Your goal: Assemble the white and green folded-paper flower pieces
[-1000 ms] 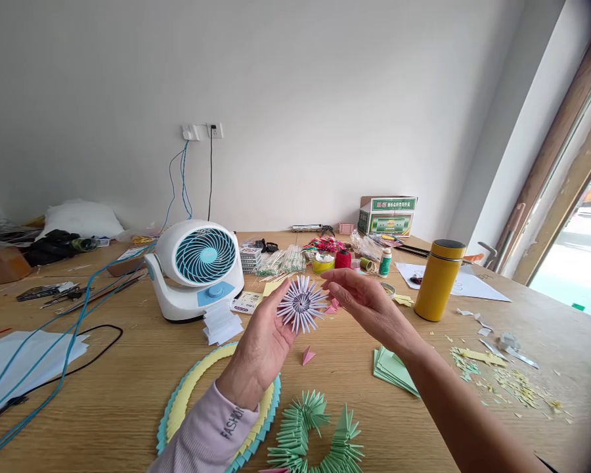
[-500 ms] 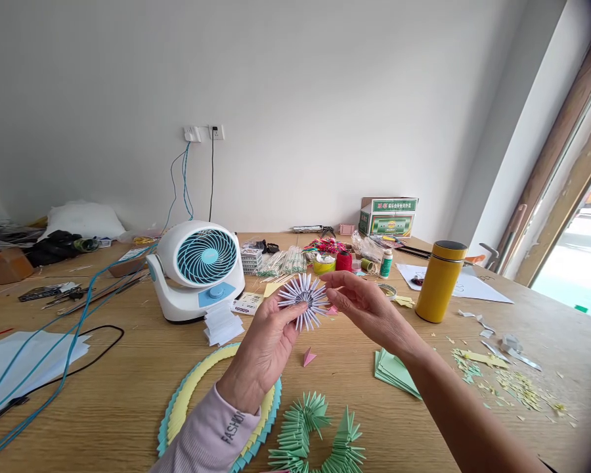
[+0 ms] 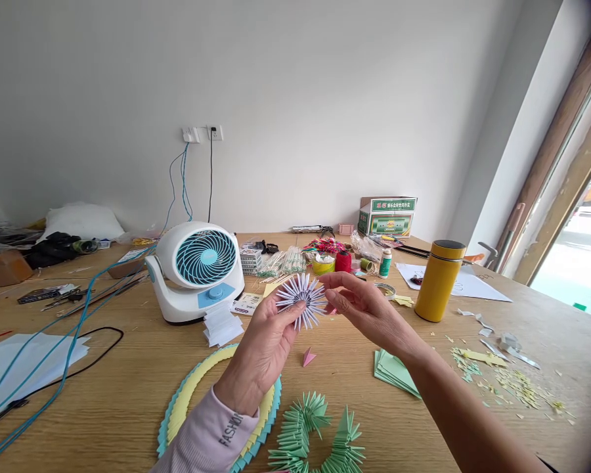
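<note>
My left hand holds up a spiky pale-lilac folded-paper star above the wooden table, fingertips on its left and lower rim. My right hand pinches the star's right edge with thumb and forefinger. Below my hands lie a small pink folded paper piece, a green spiky chain of folded paper and a yellow-and-blue paper ring. A stack of green paper sheets lies under my right forearm.
A white and blue desk fan stands left of the star, white folded papers in front of it. A yellow flask stands at the right, paper scraps beyond it. Blue cables, thread spools and a green box sit farther back.
My right hand has moved in from just beside the star and closed its fingertips on the star's right edge. The star has risen slightly in my left hand.
</note>
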Demonstrator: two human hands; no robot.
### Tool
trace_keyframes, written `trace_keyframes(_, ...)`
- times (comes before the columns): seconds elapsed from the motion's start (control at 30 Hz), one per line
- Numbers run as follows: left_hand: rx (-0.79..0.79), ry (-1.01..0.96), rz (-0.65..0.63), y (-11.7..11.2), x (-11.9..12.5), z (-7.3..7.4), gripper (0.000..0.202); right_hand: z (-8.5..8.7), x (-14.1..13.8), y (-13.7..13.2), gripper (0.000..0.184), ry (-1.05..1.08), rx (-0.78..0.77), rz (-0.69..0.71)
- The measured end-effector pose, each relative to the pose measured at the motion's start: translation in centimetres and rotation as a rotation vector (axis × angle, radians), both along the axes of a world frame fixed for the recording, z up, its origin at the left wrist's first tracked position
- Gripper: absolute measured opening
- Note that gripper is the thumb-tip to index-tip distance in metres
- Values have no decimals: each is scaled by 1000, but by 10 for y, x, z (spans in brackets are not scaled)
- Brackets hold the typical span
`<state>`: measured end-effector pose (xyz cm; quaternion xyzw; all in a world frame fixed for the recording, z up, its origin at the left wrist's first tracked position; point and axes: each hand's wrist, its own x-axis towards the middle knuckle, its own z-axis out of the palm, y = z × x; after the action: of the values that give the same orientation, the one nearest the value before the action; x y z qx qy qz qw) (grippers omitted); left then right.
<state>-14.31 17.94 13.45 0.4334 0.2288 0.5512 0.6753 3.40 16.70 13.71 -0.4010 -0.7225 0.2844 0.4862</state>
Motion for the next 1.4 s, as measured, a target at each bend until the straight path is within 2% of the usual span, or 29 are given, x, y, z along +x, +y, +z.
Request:
trace_keyframes(0.33, 20, -12, -25, -1, 0, 3, 29, -2, -1, 1, 32, -17, 21, -1)
trace_keyframes(0.6, 52, -6, -5, 0, 1, -2, 37, -2, -3, 0, 33, -52, 36, 49)
trace_keyframes(0.93, 51, -9, 5, -2, 1, -1, 40, -5, -7, 0, 32, 2, 74, 94)
trace_keyframes(1.4, 77, 29, 116, -2, 5, -4, 42, -2, -10, -4, 40, -156, 113, -35)
